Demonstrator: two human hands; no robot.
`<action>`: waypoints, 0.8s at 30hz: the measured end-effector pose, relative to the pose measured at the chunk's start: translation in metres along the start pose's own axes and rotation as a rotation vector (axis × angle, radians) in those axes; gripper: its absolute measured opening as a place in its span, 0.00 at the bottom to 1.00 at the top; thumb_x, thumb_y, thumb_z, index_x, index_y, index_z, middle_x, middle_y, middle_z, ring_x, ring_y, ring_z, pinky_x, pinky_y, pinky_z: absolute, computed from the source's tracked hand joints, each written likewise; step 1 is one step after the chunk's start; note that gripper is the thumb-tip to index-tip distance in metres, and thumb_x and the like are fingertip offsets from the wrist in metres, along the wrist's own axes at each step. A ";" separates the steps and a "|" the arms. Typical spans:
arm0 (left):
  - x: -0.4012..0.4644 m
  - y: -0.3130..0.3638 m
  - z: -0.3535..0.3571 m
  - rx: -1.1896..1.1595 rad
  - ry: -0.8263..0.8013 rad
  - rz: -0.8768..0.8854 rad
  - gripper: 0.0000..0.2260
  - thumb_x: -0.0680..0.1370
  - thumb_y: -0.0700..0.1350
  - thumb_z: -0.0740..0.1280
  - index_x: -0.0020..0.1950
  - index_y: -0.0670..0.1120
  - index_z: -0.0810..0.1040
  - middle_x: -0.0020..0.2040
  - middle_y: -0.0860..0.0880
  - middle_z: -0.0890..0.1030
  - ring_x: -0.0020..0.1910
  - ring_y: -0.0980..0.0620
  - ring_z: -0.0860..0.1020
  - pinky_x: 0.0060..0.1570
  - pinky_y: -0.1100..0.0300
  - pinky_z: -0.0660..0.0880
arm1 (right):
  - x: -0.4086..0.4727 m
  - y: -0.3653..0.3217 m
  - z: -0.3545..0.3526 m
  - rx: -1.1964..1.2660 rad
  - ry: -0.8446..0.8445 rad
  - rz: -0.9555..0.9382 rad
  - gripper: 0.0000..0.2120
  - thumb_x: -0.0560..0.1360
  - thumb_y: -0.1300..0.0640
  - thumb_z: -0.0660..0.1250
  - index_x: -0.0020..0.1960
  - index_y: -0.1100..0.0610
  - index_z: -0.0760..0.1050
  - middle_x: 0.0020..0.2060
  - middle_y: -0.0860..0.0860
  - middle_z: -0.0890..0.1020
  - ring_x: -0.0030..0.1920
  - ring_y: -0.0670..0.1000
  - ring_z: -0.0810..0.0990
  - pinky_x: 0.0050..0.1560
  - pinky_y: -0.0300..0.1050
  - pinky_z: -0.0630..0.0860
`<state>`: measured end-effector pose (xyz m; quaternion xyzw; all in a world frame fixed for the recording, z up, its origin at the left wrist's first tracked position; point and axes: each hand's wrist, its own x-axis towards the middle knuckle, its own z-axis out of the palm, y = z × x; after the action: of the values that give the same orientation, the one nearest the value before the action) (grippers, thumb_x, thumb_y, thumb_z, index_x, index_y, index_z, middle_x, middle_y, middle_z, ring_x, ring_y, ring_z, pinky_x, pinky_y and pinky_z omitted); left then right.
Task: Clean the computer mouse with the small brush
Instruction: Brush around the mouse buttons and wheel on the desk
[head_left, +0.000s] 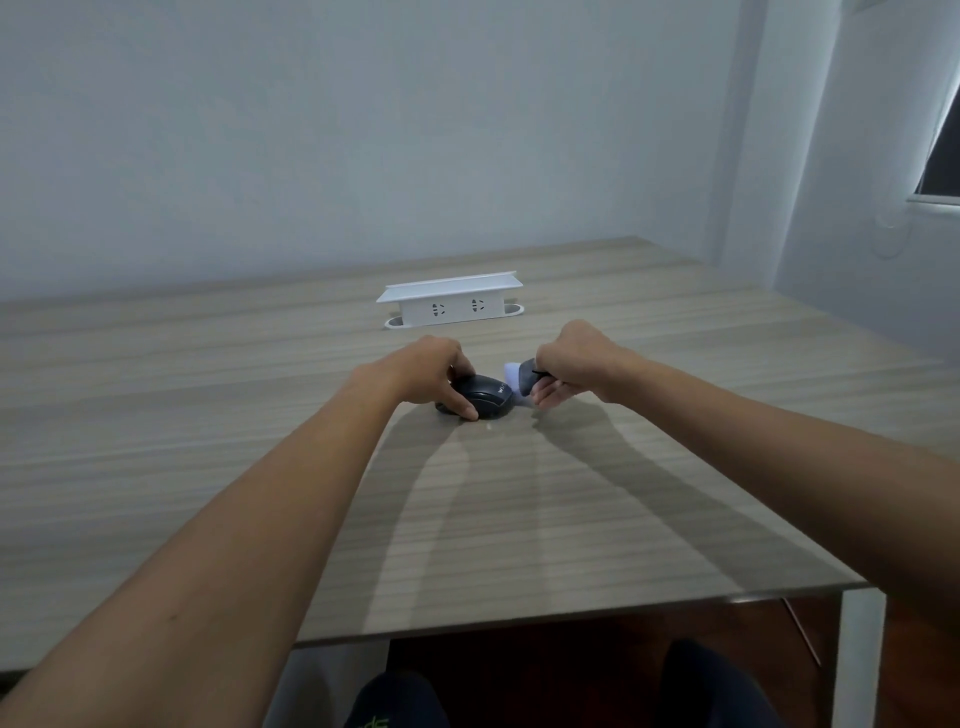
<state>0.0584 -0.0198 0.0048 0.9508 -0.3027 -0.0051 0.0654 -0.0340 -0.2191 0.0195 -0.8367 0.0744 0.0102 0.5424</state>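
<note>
Holding the mouse (485, 397), left hand (434, 371); right hand's (569, 364) grip clasps the brush (519, 376), socket box (449, 301) beyond.

This looks like a plain office or study room — sparse and functional rather than homely. A wide desk (208, 395) with a pale wood-grain laminate top fills the view, standing on a white metal leg (860, 654) at its near right corner. Set into the desktop near the far edge is a white pop-up power socket unit (451, 306) with two outlets facing the seat, the kind built into work desks. Behind it rises a bare, pale wall (337, 145). At the right edge a window (943, 156) with a white sill lets in daylight. The floor (597, 675) under the desk is dark reddish-brown.
</note>
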 end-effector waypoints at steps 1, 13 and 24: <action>0.000 0.000 0.000 0.001 0.000 0.001 0.27 0.67 0.58 0.79 0.62 0.48 0.83 0.55 0.49 0.77 0.54 0.48 0.76 0.53 0.54 0.75 | 0.000 0.002 0.002 -0.007 -0.017 0.001 0.10 0.64 0.75 0.62 0.27 0.68 0.77 0.26 0.60 0.77 0.23 0.56 0.75 0.42 0.53 0.84; 0.000 0.001 -0.001 -0.003 -0.026 -0.010 0.21 0.69 0.57 0.77 0.57 0.47 0.85 0.50 0.45 0.83 0.50 0.46 0.81 0.51 0.50 0.78 | -0.010 0.013 0.012 -0.284 0.036 -0.232 0.16 0.68 0.64 0.60 0.42 0.76 0.80 0.31 0.65 0.84 0.30 0.59 0.86 0.38 0.51 0.86; 0.002 -0.005 -0.009 0.040 -0.168 -0.024 0.26 0.60 0.66 0.69 0.51 0.52 0.85 0.43 0.52 0.84 0.45 0.48 0.81 0.50 0.48 0.80 | -0.012 0.029 0.004 -0.903 0.102 -0.817 0.11 0.74 0.57 0.63 0.45 0.62 0.82 0.37 0.57 0.82 0.38 0.59 0.79 0.38 0.52 0.76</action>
<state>0.0631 -0.0157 0.0131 0.9517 -0.2959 -0.0794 0.0206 -0.0498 -0.2254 -0.0069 -0.9443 -0.2382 -0.2084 0.0899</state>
